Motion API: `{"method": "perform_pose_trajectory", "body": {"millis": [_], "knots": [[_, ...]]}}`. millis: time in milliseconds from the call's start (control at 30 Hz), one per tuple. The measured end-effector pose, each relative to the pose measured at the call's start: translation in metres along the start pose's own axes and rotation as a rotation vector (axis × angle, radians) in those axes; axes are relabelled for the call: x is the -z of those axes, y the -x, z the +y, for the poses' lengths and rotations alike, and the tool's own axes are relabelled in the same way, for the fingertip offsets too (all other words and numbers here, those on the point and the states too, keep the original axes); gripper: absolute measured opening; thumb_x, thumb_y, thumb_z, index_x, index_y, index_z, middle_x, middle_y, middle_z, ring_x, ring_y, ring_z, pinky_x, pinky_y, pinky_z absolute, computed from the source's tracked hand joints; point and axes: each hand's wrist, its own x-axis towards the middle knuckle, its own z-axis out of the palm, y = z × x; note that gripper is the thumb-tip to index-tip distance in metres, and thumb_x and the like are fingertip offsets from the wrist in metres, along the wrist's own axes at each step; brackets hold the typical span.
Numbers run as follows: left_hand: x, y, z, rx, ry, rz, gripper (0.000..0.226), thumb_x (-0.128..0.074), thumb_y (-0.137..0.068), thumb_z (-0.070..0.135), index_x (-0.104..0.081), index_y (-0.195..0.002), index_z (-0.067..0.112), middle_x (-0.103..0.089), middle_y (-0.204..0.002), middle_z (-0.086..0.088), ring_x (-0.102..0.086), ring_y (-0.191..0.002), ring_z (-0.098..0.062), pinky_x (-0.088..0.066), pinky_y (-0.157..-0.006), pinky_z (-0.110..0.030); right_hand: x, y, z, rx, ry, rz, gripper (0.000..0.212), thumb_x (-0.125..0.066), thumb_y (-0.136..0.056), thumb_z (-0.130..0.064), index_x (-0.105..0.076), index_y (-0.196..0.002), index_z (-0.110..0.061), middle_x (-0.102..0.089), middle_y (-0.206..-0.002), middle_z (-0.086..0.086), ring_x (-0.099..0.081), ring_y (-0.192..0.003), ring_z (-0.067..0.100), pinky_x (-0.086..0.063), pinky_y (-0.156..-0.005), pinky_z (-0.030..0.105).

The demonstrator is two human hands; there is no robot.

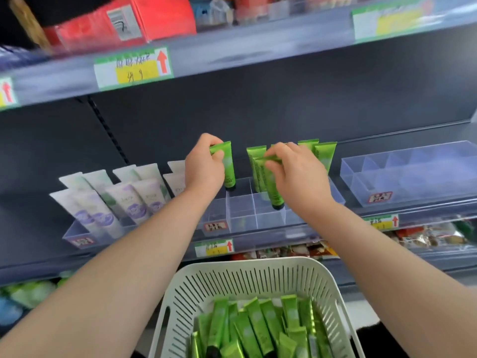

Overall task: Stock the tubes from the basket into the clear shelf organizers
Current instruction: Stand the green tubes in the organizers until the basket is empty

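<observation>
Left hand point(204, 165) pinches the crimped top of a green tube point(229, 169), cap down at the back of the clear divided organizer point(241, 211). Right hand point(296, 174) grips a second green tube point(275, 193) likewise (cap at a compartment's mouth). More tubes point(258, 329) lie in the white slotted basket point(227, 277) below.

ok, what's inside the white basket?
A loose pile of green tubes in the white basket, lying at mixed angles. Anything under the top layer is covered; the basket's near end is out of frame.
</observation>
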Motion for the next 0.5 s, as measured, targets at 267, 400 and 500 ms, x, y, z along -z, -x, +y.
{"method": "perform_pose_trajectory", "body": {"millis": [267,400,500], "knots": [[-0.038,-0.024,-0.012,0.049,-0.160,-0.144,0.016,-0.050,-0.093,0.010,-0.054,-0.095,0.025,-0.058,-0.094,0.002,-0.049,-0.071,-0.012,-0.032,-0.054,-0.024,-0.012,0.000,0.016,-0.007,-0.019,-0.037,0.017,-0.050,-0.096,-0.026,-0.063,-0.103,-0.019,-0.061,-0.096,-0.002,-0.056,-0.088,0.020,-0.049,-0.061,0.036],[-0.042,-0.026,-0.017,0.026,-0.214,-0.184,0.017,-0.049,-0.092,0.009,-0.054,-0.093,0.025,-0.060,-0.094,-0.001,-0.054,-0.078,-0.021,-0.039,-0.063,-0.030,-0.013,-0.003,0.018,-0.010,-0.012,-0.006,0.015,-0.051,-0.095,-0.025,-0.063,-0.102,-0.019,-0.061,-0.094,-0.003,-0.055,-0.085,0.020,-0.046,-0.058,0.032],[-0.033,-0.024,-0.017,0.003,-0.240,-0.156,0.024,-0.050,-0.091,0.004,-0.058,-0.105,0.021,-0.060,-0.109,-0.004,-0.056,-0.096,-0.024,-0.046,-0.076,-0.035,-0.013,-0.012,0.010,-0.007,-0.013,0.020,0.014,-0.050,-0.095,-0.025,-0.061,-0.102,-0.020,-0.059,-0.091,-0.002,-0.054,-0.082,0.020,-0.045,-0.058,0.033]]}}
